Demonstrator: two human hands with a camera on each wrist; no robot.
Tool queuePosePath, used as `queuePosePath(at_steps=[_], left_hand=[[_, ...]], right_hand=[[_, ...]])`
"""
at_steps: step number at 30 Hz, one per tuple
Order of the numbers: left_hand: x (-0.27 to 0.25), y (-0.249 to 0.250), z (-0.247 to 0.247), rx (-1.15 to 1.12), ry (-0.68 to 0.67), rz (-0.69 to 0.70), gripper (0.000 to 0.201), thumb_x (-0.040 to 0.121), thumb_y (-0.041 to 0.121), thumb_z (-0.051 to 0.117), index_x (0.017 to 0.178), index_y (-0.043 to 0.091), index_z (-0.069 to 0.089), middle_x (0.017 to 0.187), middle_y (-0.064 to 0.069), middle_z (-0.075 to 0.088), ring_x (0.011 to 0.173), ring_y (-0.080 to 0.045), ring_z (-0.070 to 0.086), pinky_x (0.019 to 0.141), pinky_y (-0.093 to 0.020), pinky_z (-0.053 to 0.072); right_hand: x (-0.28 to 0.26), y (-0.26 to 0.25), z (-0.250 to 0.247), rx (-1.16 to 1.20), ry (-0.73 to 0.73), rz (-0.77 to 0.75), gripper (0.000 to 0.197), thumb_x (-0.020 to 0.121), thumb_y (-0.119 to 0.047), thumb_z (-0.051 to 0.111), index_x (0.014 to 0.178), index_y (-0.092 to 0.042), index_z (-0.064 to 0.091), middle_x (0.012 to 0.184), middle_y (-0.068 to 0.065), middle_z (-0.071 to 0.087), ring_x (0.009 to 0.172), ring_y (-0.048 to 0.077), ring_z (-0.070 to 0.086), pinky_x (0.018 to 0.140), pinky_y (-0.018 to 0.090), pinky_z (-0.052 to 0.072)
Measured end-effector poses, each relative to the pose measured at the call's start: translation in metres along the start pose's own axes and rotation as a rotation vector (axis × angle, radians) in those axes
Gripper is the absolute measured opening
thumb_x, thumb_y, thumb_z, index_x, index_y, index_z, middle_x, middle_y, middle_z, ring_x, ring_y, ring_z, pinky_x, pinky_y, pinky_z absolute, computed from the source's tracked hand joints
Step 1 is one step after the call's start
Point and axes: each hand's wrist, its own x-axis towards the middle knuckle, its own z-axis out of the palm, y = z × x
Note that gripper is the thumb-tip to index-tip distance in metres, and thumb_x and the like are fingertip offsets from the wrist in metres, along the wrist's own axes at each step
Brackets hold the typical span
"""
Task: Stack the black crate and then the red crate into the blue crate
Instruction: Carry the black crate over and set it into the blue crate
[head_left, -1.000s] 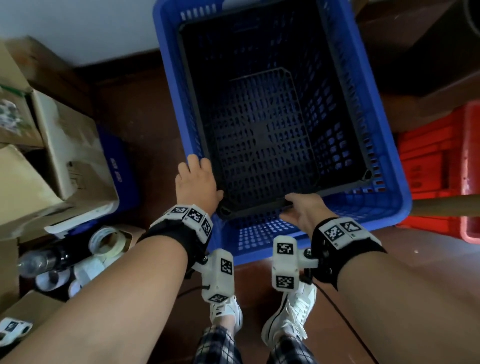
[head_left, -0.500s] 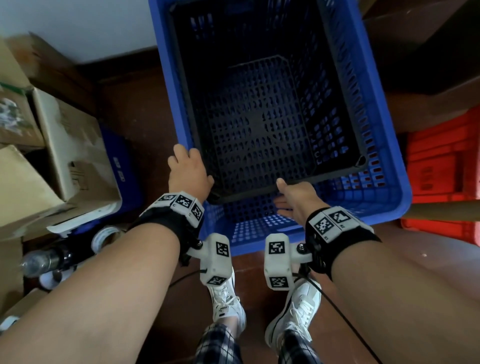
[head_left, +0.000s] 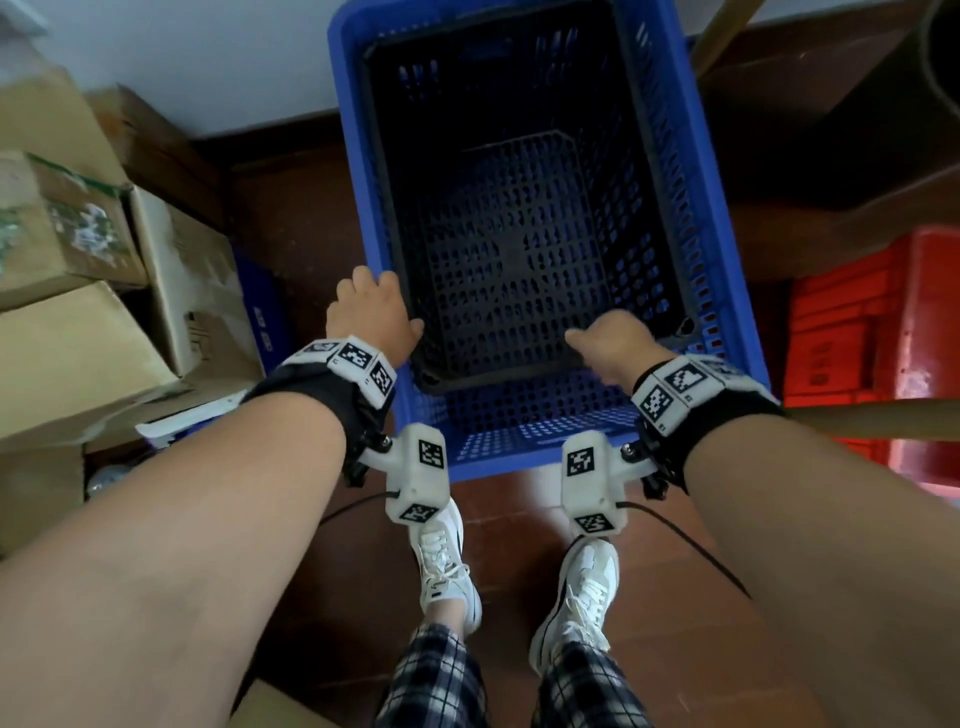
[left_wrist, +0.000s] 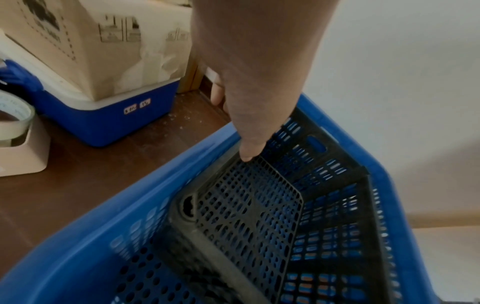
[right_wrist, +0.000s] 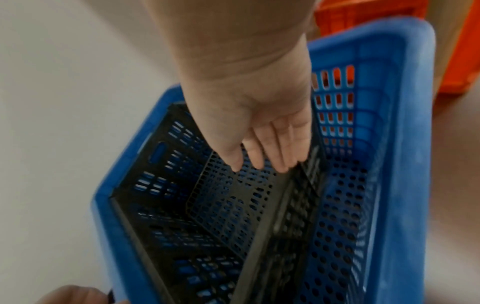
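Observation:
The black crate (head_left: 509, 249) lies tilted inside the blue crate (head_left: 724, 270), its near end raised above the blue floor. My left hand (head_left: 371, 312) clasps the near left corner: the thumb is inside the black crate (left_wrist: 246, 216), and the fingers curl down outside the blue rim (left_wrist: 78, 257). My right hand (head_left: 613, 343) is open. Its straight fingers (right_wrist: 283, 160) touch the near rim of the black crate (right_wrist: 228, 205). The red crate (head_left: 831, 353) stands on the floor to the right of the blue crate (right_wrist: 405, 144).
Cardboard boxes (head_left: 78, 338) and a blue cooler (left_wrist: 103, 115) crowd the left side, with a tape roll (left_wrist: 13, 123) beside them. A wooden pole (head_left: 857, 415) crosses in front of the red crate. My sneakers (head_left: 447, 561) stand just behind the blue crate. A white wall lies beyond.
The black crate has settled further into the blue crate. My right hand has slid right along the near rim and straightened its fingers. The left hand has stayed at the left corner.

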Motion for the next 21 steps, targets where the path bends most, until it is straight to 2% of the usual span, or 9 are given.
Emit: queuePosePath(at_steps=[1, 3, 4, 5, 6, 8, 11, 16, 21], left_hand=[[-0.007, 0.002, -0.013, -0.008, 0.011, 0.003, 0.051, 0.092, 0.038, 0.055, 0.127, 0.002, 0.045, 0.13, -0.021, 0.044, 0.119, -0.04, 0.043, 0.093, -0.047, 0.044], [-0.023, 0.006, -0.042, -0.044, 0.026, 0.021, 0.048, 0.093, 0.035, 0.055, 0.127, 0.003, 0.046, 0.13, -0.022, 0.047, 0.12, -0.041, 0.044, 0.093, -0.048, 0.043], [-0.033, 0.009, -0.057, -0.071, 0.032, 0.038, 0.046, 0.093, 0.033, 0.054, 0.126, 0.003, 0.047, 0.129, -0.022, 0.048, 0.12, -0.041, 0.044, 0.093, -0.049, 0.042], [-0.044, 0.012, -0.073, -0.099, 0.037, 0.053, 0.044, 0.093, 0.032, 0.054, 0.125, 0.003, 0.048, 0.128, -0.022, 0.05, 0.12, -0.041, 0.045, 0.092, -0.048, 0.042], [-0.057, 0.014, -0.091, -0.128, 0.043, 0.066, 0.042, 0.092, 0.03, 0.053, 0.124, 0.003, 0.049, 0.128, -0.022, 0.051, 0.119, -0.041, 0.046, 0.092, -0.048, 0.042], [-0.086, 0.017, -0.127, -0.184, 0.069, 0.079, 0.038, 0.092, 0.029, 0.053, 0.122, 0.005, 0.051, 0.125, -0.021, 0.053, 0.117, -0.04, 0.048, 0.093, -0.047, 0.042], [-0.138, 0.019, -0.182, -0.257, 0.132, 0.086, 0.035, 0.091, 0.027, 0.053, 0.119, 0.006, 0.053, 0.121, -0.019, 0.059, 0.113, -0.039, 0.054, 0.094, -0.047, 0.046], [-0.224, 0.025, -0.252, -0.35, 0.22, 0.109, 0.031, 0.09, 0.025, 0.053, 0.114, 0.006, 0.055, 0.115, -0.018, 0.065, 0.109, -0.037, 0.059, 0.091, -0.041, 0.045], [-0.285, 0.036, -0.279, -0.357, 0.253, 0.172, 0.029, 0.091, 0.023, 0.051, 0.114, 0.004, 0.055, 0.111, -0.018, 0.066, 0.106, -0.036, 0.059, 0.087, -0.038, 0.043]], right_hand=[[-0.01, -0.005, -0.013, -0.058, 0.045, -0.062, 0.049, 0.098, -0.029, 0.05, 0.055, -0.01, 0.038, 0.052, 0.007, 0.036, 0.047, 0.023, 0.039, 0.062, 0.03, 0.042], [-0.035, -0.018, -0.042, -0.111, 0.129, -0.19, 0.036, 0.098, -0.026, 0.05, 0.067, -0.007, 0.048, 0.061, 0.007, 0.046, 0.056, 0.022, 0.046, 0.069, 0.029, 0.043], [-0.051, -0.024, -0.057, -0.128, 0.155, -0.229, 0.025, 0.098, -0.026, 0.05, 0.084, -0.006, 0.056, 0.075, 0.009, 0.054, 0.069, 0.024, 0.053, 0.072, 0.03, 0.043], [-0.066, -0.029, -0.07, -0.149, 0.172, -0.266, 0.023, 0.098, -0.027, 0.05, 0.104, -0.006, 0.057, 0.091, 0.011, 0.059, 0.083, 0.027, 0.057, 0.075, 0.031, 0.043], [-0.082, -0.033, -0.084, -0.175, 0.184, -0.292, 0.03, 0.098, -0.026, 0.05, 0.118, -0.005, 0.054, 0.104, 0.014, 0.062, 0.095, 0.03, 0.059, 0.075, 0.031, 0.043], [-0.121, -0.041, -0.108, -0.208, 0.209, -0.35, 0.038, 0.098, -0.025, 0.048, 0.132, -0.006, 0.048, 0.12, 0.017, 0.061, 0.108, 0.033, 0.059, 0.074, 0.03, 0.04], [-0.185, -0.048, -0.137, -0.219, 0.262, -0.433, 0.04, 0.098, -0.024, 0.048, 0.134, -0.007, 0.048, 0.127, 0.015, 0.06, 0.114, 0.032, 0.057, 0.077, 0.03, 0.041], [-0.282, -0.045, -0.166, -0.219, 0.32, -0.56, 0.034, 0.096, -0.022, 0.051, 0.126, -0.007, 0.054, 0.124, 0.016, 0.061, 0.109, 0.031, 0.059, 0.078, 0.029, 0.042], [-0.347, -0.024, -0.174, -0.146, 0.345, -0.612, 0.03, 0.095, -0.021, 0.052, 0.121, -0.007, 0.057, 0.114, 0.011, 0.062, 0.108, 0.029, 0.059, 0.084, 0.032, 0.046]])
